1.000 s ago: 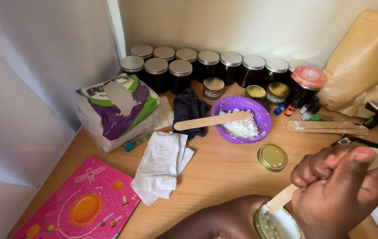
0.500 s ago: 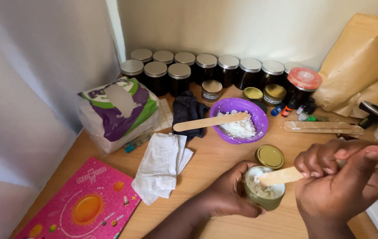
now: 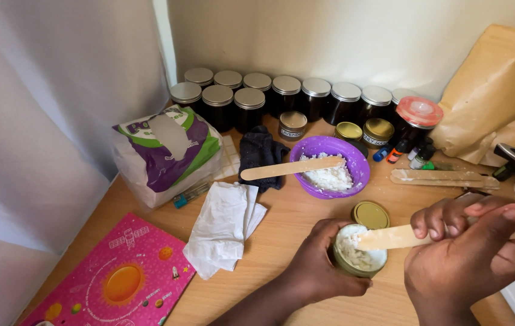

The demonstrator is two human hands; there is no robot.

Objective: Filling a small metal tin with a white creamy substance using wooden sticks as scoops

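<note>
My left hand [image 3: 317,262] grips a small open jar [image 3: 360,252] filled with a white crumbly substance, held just above the wooden table [image 3: 281,241]. My right hand [image 3: 468,259] holds a flat wooden stick [image 3: 390,237], and its tip rests in the jar's white filling. The jar's gold lid [image 3: 371,214] lies on the table just behind the jar. Further back stands a purple bowl [image 3: 357,164] with more of the white substance and a second wooden stick [image 3: 290,168] laid across its rim.
Several dark jars with silver lids [image 3: 286,96] line the wall. A purple-and-green tissue pack [image 3: 164,151], crumpled white tissues [image 3: 224,223], a dark cloth [image 3: 260,154] and a pink book [image 3: 115,281] lie to the left. A brown paper bag [image 3: 499,90], small bottles [image 3: 405,151] and spare sticks [image 3: 444,177] sit at the right.
Both hands have risen into fuller view with the jar. The stick has swung from steeply angled to nearly level, its tip now in the jar's white filling.
</note>
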